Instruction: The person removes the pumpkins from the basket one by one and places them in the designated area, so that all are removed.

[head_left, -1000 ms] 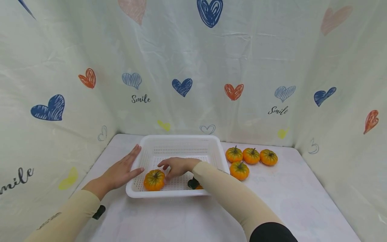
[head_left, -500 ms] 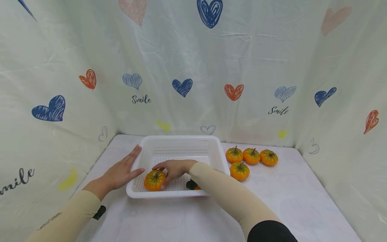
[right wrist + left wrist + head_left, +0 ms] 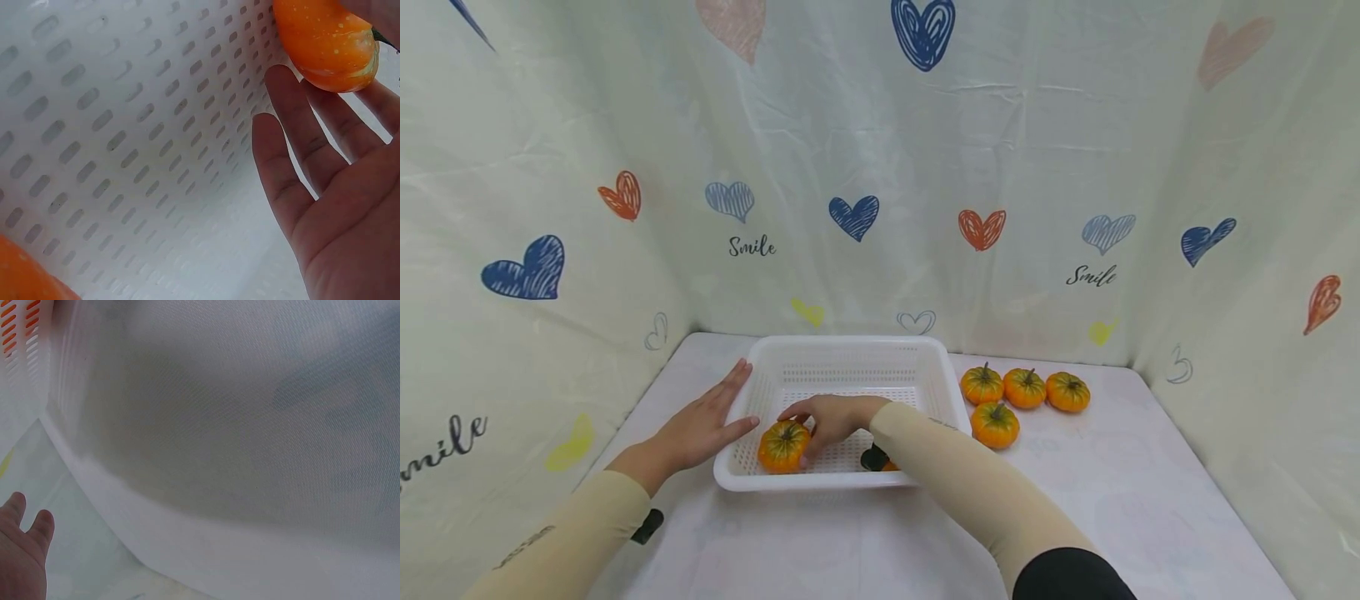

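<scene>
A white plastic basket [image 3: 850, 481] with slotted walls stands on the table. At its front left corner inside sits a small orange pumpkin [image 3: 782, 447] with green streaks. My right hand [image 3: 837, 418] reaches into the basket and grips this pumpkin from its right side, thumb on the near side and fingers on the far side. In the right wrist view the fingers lie around the pumpkin [image 3: 328, 47]. My left hand [image 3: 696, 429] rests against the basket's left rim with straight fingers. A second pumpkin [image 3: 891, 467] in the basket is mostly hidden under my right wrist.
Several more small pumpkins stand in a group on the table right of the basket, the nearest pumpkin [image 3: 995, 426] close to its wall. A white curtain [image 3: 880, 150] printed with hearts encloses the table [image 3: 820, 542] at the back and sides.
My right hand has moved slightly left and its fingers have come around the pumpkin over the second. The left hand and the basket have stayed in place.
</scene>
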